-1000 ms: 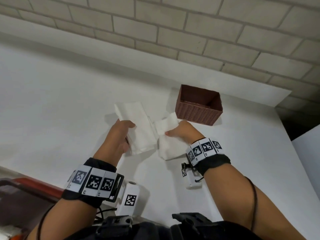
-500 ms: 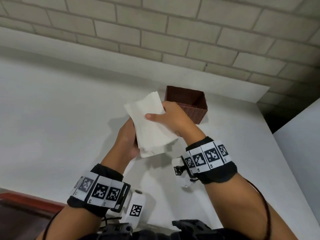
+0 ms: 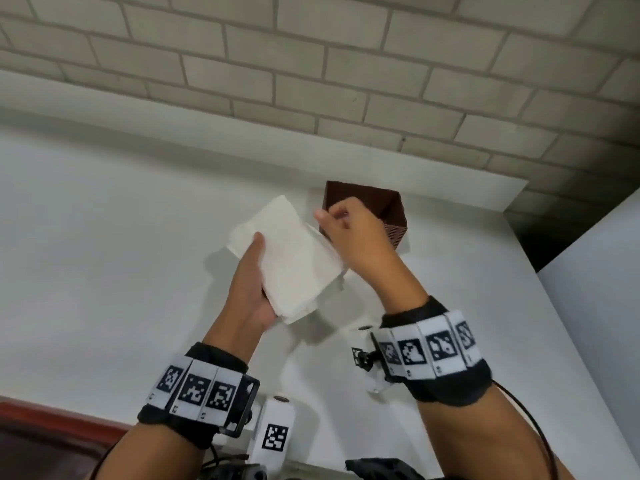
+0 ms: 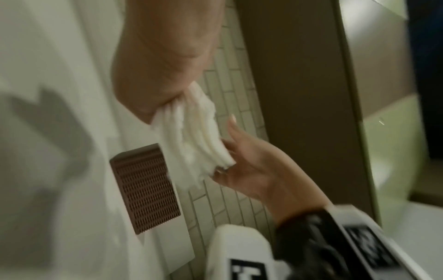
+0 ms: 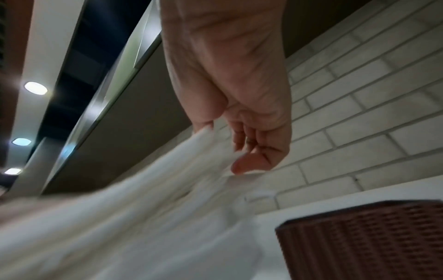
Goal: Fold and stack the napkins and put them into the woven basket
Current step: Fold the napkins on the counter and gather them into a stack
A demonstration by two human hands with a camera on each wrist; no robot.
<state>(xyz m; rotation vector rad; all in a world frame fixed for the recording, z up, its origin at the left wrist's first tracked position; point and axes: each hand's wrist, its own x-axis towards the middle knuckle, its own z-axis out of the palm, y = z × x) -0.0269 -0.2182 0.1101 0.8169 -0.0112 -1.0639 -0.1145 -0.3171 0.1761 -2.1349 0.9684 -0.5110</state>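
A stack of folded white napkins [image 3: 294, 265] is held in the air above the white table [image 3: 104, 237]. My left hand [image 3: 256, 261] grips its left side, thumb on top and fingers hidden underneath. My right hand [image 3: 346, 226] is at the stack's right edge with curled fingers; in the right wrist view the napkins [image 5: 143, 208] run between its thumb and fingers [image 5: 251, 149]. The left wrist view shows the napkins [image 4: 196, 136] ending against the right hand [image 4: 242, 163]. The brown woven basket [image 3: 381, 195] stands just behind the right hand, and no napkins show in it.
A pale brick wall [image 3: 346, 81] runs behind the table. A white panel [image 3: 588, 289] rises at the right, beyond the table's right edge. A red-brown surface [image 3: 52, 420] lies past the near left edge. The basket [image 4: 146, 189] [image 5: 359, 236] sits near the table's far edge.
A second ago each hand held a folded napkin on the table. The right hand laid its napkin on the left one, the stack rose, and the right hand slid to its right edge.
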